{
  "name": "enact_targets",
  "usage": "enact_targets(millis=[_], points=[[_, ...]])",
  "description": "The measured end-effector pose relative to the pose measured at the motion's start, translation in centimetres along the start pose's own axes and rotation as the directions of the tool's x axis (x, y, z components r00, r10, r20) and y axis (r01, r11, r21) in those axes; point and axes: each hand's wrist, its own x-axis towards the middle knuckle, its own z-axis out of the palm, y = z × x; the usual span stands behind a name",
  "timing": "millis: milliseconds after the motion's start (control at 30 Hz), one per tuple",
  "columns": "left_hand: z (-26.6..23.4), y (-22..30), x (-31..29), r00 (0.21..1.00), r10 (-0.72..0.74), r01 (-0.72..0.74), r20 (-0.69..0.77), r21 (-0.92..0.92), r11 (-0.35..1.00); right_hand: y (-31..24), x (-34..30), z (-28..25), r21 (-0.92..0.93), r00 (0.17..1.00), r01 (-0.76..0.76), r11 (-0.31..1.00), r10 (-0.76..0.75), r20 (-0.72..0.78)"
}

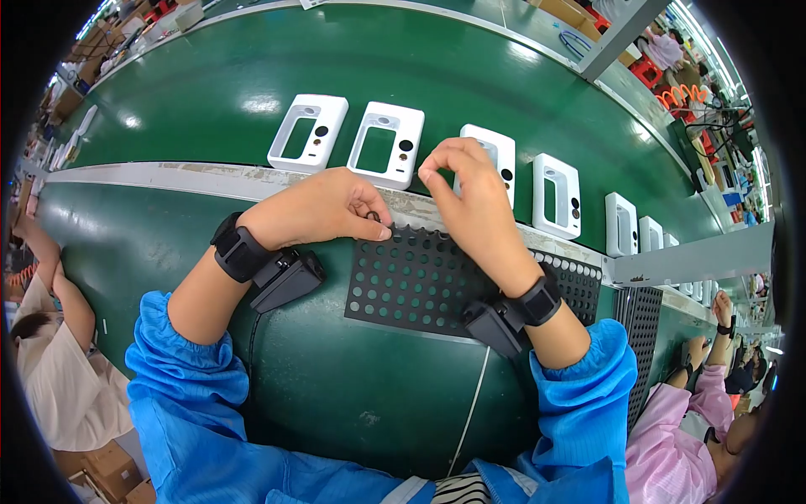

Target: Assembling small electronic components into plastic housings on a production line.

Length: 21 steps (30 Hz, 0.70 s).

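Observation:
My left hand (340, 206) is closed in a pinch on a small black ring-like piece (374, 217), at the upper edge of a black perforated sheet (403, 281). Rows of round holes run across that sheet, which lies on the green table. My right hand (470, 189) is raised over the sheet's upper right side, its thumb and forefinger pressed together; whatever they hold, if anything, is too small to make out. Behind it, partly covered, is a white plastic housing (501, 149). Two more, a white housing (388, 168) and another white housing (281, 151), stand farther left.
More white housings (557, 197) line the green surface (210, 92) beyond the pale rail (168, 175). A second perforated sheet (579, 290) lies to the right, near a grey metal post (697, 254). Co-workers sit at the left and right.

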Motion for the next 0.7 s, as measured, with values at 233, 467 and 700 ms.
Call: enact_targets(millis=[233, 467, 700], points=[[-0.1, -0.1, 0.0, 1.0, 0.002, -0.002, 0.008, 0.013, 1.0, 0.8, 1.0, 0.6, 0.035, 0.991, -0.129, 0.991, 0.128, 0.047], [0.0, -0.7, 0.1, 0.999, 0.039, -0.04, -0.024, -0.021, 0.999, 1.5, 1.0, 0.8, -0.019, 0.991, -0.133, 0.991, 0.134, 0.017], [-0.1, -0.6, 0.1, 0.999, 0.044, -0.044, -0.024, -0.026, 0.999, 1.5, 0.7, 0.3, -0.034, 0.982, -0.189, 0.981, 0.189, 0.005]])
